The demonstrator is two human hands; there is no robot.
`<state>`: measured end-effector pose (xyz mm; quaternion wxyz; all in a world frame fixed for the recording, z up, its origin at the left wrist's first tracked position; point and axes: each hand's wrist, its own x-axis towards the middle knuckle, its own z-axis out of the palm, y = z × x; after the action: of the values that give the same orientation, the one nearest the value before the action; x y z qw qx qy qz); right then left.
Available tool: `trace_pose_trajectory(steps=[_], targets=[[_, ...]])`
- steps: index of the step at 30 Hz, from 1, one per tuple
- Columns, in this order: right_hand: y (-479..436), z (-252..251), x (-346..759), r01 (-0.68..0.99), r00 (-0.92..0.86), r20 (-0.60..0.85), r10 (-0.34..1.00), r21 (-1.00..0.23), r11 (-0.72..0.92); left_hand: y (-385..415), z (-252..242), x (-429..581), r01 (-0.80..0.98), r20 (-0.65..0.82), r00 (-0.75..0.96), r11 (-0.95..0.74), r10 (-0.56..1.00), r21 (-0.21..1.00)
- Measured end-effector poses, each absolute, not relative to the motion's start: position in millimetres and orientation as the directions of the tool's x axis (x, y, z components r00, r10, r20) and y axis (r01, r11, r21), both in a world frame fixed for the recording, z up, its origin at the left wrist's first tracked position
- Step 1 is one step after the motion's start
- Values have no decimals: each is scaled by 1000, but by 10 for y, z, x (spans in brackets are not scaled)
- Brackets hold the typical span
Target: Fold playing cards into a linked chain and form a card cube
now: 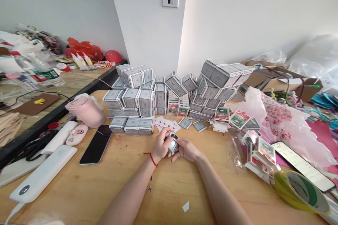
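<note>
Both my hands meet above the wooden table around a small deck of playing cards (pixel 173 146). My left hand (pixel 161 144) grips the deck from the left, its thumb over the top. From the right, my right hand (pixel 187 149) has its fingers on the same deck, partly hiding it. Just beyond lie several face-up playing cards (pixel 167 123) with red diamonds. Beside them rest two face-down cards, one a grey-backed card (pixel 185 123) and the other a second grey-backed card (pixel 199 126).
Stacked grey-backed decks (pixel 139 97) stand at the back left, more stacked decks (pixel 221 74) at the back right. A black phone (pixel 96 145) and white power bank (pixel 43 174) lie left. Card boxes (pixel 264 156), a plastic bag (pixel 290 119) and yellow tape (pixel 295 191) crowd the right.
</note>
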<state>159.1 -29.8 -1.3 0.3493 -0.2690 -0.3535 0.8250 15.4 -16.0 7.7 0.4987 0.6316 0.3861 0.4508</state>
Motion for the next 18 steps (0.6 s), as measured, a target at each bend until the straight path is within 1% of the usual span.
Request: trace_pose_trajectory(steps=[3, 7, 10, 13, 18], targets=[[-298, -13, 1571, -371, -569, -187, 801, -810, -453, -138, 72, 155, 104, 200, 273, -235, 941, 966], [-289, -29, 1508, -371, -443, -160, 882, -863, -343, -89, 73, 162, 161, 228, 182, -258, 956, 953], [-278, -72, 1474, -370, -382, -142, 913, -882, -292, -73, 88, 166, 167, 244, 206, -280, 948, 945], [-276, -103, 1459, -348, -350, -130, 928, -901, -258, -78, 98, 171, 216, 252, 242, -306, 937, 927], [-307, -61, 1442, -255, -301, -129, 945, -944, -210, -85, 77, 165, 290, 276, 217, -331, 936, 898]])
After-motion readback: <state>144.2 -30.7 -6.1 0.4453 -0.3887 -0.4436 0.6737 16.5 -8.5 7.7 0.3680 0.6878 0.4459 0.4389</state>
